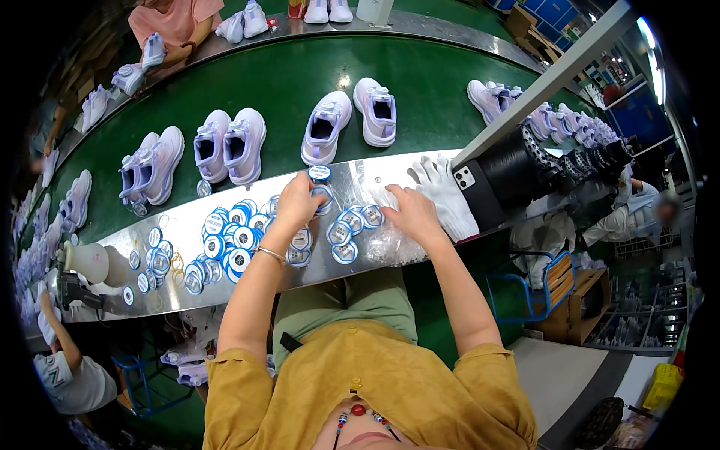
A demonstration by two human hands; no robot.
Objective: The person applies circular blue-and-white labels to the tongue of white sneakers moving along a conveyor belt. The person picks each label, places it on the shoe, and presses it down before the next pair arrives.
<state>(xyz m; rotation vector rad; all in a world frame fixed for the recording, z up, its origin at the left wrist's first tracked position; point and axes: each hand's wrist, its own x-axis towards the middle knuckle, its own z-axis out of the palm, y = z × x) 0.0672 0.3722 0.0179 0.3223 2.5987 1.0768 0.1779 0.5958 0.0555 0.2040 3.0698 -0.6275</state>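
Note:
My left hand is over the metal ledge, its fingers closed on a round blue-and-white tag. Just beyond its fingertips, another round tag lies by the heel of a white-and-lilac sneaker. The matching sneaker stands to the right of it on the green belt. My right hand is spread low over the ledge, thumb beside a small group of round tags. A crumpled clear plastic bag lies below its palm. Whether the thumb touches a tag, I cannot tell.
Piles of round tags cover the ledge at left, near a whitish roll. White gloves, a phone and a slanting metal post are at right. More sneakers stand along the belt; a co-worker handles shoes opposite.

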